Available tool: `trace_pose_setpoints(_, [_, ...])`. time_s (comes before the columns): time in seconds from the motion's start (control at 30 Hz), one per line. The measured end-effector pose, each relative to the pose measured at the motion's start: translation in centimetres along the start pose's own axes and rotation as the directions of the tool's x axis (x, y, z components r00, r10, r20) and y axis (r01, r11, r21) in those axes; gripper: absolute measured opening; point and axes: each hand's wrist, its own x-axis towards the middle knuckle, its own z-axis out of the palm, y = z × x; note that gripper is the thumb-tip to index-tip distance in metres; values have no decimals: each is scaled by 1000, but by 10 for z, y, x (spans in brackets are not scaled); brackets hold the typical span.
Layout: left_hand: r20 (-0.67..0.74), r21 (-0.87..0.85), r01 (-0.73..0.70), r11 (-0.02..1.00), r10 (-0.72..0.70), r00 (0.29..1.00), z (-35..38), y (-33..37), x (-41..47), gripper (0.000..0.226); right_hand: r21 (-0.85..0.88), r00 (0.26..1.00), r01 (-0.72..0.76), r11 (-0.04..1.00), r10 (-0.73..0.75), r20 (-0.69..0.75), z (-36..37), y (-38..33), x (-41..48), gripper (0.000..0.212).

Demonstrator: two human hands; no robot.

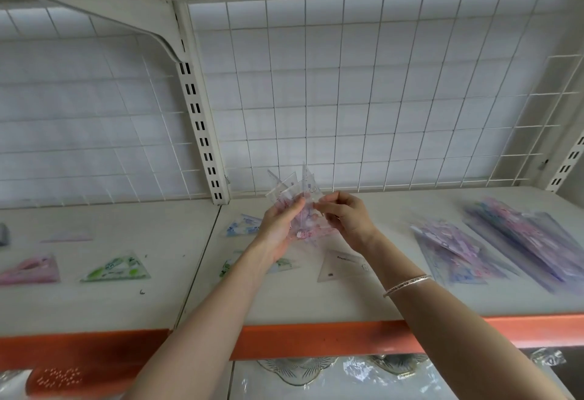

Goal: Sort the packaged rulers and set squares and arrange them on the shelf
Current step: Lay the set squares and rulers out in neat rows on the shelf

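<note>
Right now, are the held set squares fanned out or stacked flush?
Fanned out: corners of the set squares splay apart above the left hand.

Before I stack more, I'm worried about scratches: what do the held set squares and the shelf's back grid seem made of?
Set squares: likely clear, glossy plastic with a printed pattern; the grid shows through them. Back grid: probably white-coated metal wire; thin, straight rods crossing in squares, matt finish.

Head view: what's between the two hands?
A fanned bundle of packaged set squares, gripped by the left hand and pinched by the right hand, above the shelf. The head view shows it.
</note>
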Motion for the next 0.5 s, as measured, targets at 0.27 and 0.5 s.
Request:
trace_pose_setpoints(0.27, [34,-23,-19,1000,20,999,-1,-8,-2,19,35,997,58,998,-59,43,-1,6,-10,13])
trace_pose_setpoints(0.5, [73,-72,31,997,-26,997,-2,-5,-7,28,69,997,81,994,-81,4,-1,11,-13,12])
